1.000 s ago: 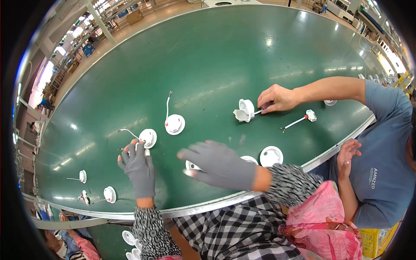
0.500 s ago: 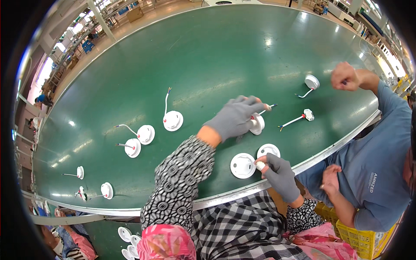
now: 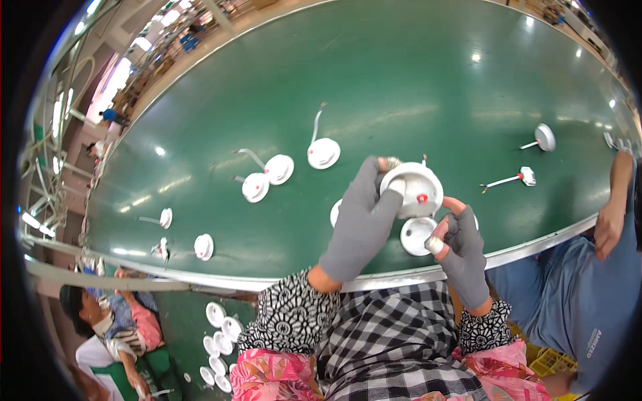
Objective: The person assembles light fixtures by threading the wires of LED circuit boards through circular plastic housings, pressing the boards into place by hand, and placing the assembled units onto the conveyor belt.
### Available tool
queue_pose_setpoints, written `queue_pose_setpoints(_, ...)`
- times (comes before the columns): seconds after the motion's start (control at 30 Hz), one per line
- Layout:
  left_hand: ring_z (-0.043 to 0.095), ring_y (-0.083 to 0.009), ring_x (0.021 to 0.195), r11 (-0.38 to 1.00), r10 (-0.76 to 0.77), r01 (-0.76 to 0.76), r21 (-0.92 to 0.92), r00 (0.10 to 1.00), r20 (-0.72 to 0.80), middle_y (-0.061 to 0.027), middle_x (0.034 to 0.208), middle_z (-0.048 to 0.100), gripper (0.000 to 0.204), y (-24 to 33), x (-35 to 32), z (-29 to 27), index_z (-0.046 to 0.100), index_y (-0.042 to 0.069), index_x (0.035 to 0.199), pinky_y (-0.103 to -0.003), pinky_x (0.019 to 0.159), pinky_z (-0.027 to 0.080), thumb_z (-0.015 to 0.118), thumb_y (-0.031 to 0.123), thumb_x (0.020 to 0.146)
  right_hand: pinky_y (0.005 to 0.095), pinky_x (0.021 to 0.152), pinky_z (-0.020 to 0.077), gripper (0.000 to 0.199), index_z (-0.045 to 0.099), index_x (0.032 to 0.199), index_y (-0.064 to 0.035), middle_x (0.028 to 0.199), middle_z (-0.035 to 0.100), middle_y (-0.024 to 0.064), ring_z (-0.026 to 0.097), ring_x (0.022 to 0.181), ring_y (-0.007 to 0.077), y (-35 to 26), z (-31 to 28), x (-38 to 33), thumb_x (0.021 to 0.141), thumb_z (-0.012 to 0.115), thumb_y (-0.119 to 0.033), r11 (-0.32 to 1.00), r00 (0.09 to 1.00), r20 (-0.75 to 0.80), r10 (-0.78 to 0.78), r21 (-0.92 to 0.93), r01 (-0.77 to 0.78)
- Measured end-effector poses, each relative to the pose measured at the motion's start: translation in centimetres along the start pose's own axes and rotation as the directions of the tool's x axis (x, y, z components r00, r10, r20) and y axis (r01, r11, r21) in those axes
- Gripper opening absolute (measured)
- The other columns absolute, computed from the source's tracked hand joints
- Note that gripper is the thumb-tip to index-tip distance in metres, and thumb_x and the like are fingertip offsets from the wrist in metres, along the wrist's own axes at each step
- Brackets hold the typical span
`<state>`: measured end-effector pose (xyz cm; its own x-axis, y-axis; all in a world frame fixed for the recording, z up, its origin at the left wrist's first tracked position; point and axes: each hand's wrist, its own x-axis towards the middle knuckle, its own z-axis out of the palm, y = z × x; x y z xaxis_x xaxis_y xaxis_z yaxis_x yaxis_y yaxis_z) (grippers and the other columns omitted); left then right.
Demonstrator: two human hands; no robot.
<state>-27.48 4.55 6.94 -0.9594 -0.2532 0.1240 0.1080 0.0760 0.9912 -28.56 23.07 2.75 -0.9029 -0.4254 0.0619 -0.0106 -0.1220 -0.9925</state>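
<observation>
A person in grey gloves works at the near edge of a wide green conveyor table [image 3: 414, 80]. The left hand [image 3: 361, 220] grips a round white housing [image 3: 416, 190] by its rim, lifted just above the table near the near edge. The right hand [image 3: 461, 244] is half curled just beside the housing, its bare index fingertip touching the part's lower right side near a small red spot; whether it pinches anything cannot be seen.

To do this well, the left hand likely needs to keep the housing level and steady so the right fingertip can work on it without it turning.

Another white disc [image 3: 416, 235] lies directly below the held part, touching the table's metal near edge [image 3: 535, 246], so there is little room to set things down there. More white discs with short wires [image 3: 324, 152] lie toward the table's middle left, well apart. The far half of the table offers open room. A co-worker's arm [image 3: 612, 214] rests at the near right edge.
</observation>
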Motion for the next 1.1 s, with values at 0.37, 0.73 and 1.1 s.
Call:
queue_pose_setpoints(0.37, 0.059, -0.0096, 0.063, 0.893, -0.334, 0.264, 0.365, 0.931, 0.144, -0.0085, 0.094, 0.065, 0.041, 2.4, -11.2, -9.1, 0.047, 0.005, 0.131, -0.025, 0.053, 0.048, 0.044, 0.011, 0.09, 0.0258, 0.059, 0.0413, 0.043, 0.063, 0.11, -0.0062, 0.074, 0.052, 0.0005, 0.052, 0.067, 0.01, -5.9, 6.5, -0.2, 0.071, 0.079, -0.016, 0.877, 0.816, 0.55, -0.178, -0.287, 0.384)
queue_pose_setpoints(0.73, 0.042, -0.0219, 0.132, 0.836, -0.251, 0.348, -0.425, 0.93, 0.268, -0.0141, 0.142, 0.043, 0.073, -3.2, -16.9, -9.9, 0.024, -0.001, 0.149, -0.034, 0.109, 0.033, 0.059, 0.033, 0.094, 0.023, 0.054, 0.0357, 0.017, 0.066, 0.089, -0.0022, 0.059, 0.047, -0.0036, 0.043, 0.06, 0.0026, -4.2, 9.8, -1.9, 0.086, 0.068, -0.019, 0.916, 0.822, 0.477, 0.312, -0.381, -0.126)
queue_pose_setpoints(1.1, 0.055, -0.0282, 0.12, 0.972, -0.221, 0.208, 0.113, 0.968, 0.116, -0.0175, 0.129, 0.05, 0.096, -3.4, -19.5, -8.2, 0.021, 0.002, 0.144, -0.038, 0.099, 0.047, 0.082, 0.022, 0.073, 0.024, 0.052, 0.0372, 0.016, 0.065, 0.091, -0.0041, 0.056, 0.046, -0.0034, 0.043, 0.054, 0.0045, -3.7, 9.3, -0.5, 0.083, 0.069, -0.018, 0.83, 0.608, 0.613, 0.505, -0.538, -0.147)
